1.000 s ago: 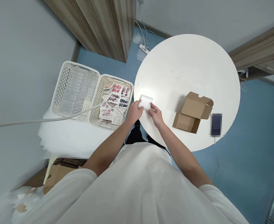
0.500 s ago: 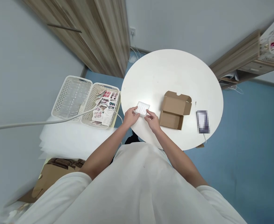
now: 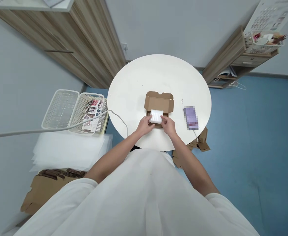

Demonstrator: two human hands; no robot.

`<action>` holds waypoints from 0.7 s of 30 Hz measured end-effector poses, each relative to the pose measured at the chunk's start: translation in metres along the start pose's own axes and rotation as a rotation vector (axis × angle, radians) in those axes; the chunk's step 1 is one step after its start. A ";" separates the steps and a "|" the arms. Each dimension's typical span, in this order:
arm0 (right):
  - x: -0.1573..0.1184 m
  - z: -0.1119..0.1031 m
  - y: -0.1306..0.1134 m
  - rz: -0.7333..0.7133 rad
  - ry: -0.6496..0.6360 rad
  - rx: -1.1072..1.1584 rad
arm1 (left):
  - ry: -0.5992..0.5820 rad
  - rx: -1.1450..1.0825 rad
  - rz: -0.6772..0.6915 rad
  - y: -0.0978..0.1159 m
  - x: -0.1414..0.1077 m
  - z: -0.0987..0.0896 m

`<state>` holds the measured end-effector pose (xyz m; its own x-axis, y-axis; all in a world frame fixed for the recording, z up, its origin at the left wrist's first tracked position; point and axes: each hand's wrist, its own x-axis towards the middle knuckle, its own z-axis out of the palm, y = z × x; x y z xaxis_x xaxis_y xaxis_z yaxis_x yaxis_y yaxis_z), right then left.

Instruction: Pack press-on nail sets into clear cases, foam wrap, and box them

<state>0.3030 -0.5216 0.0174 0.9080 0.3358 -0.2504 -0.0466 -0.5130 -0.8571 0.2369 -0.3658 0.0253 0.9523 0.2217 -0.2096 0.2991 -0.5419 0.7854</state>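
Between my two hands is a small white wrapped packet (image 3: 156,116), gripped at its left and right sides. My left hand (image 3: 145,126) pinches its left edge, while my right hand (image 3: 168,125) holds the right edge. The packet sits over the opening of a brown cardboard box (image 3: 158,103), whose lid stands open towards the far side. Whether the packet touches the bottom of the box I cannot tell. All of this is on the round white table (image 3: 131,82).
A purple phone-like item (image 3: 190,118), blurred out, lies on the table's right with a cable. White baskets (image 3: 60,108) with printed cards stand at left, beside translucent sheets (image 3: 67,147). Folded cardboard (image 3: 48,186) is at lower left. A pale cable (image 3: 85,121) crosses the left side.
Both hands have carried the white packet rightwards from the bare tabletop to over the open cardboard box. The camera view has also shifted.
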 end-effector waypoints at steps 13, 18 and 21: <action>0.007 0.012 0.009 -0.001 -0.220 -0.601 | -0.247 0.543 -0.016 0.000 0.010 0.018; 0.006 0.016 0.004 -0.005 -0.261 -0.670 | -0.172 0.579 -0.013 -0.003 0.008 0.026; 0.004 0.017 0.002 -0.002 -0.243 -0.667 | -0.144 0.544 -0.007 -0.005 0.006 0.028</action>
<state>0.3000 -0.5081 0.0071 0.7859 0.4640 -0.4087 0.2905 -0.8605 -0.4185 0.2424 -0.3846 0.0036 0.9375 0.1342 -0.3211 0.2568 -0.8895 0.3779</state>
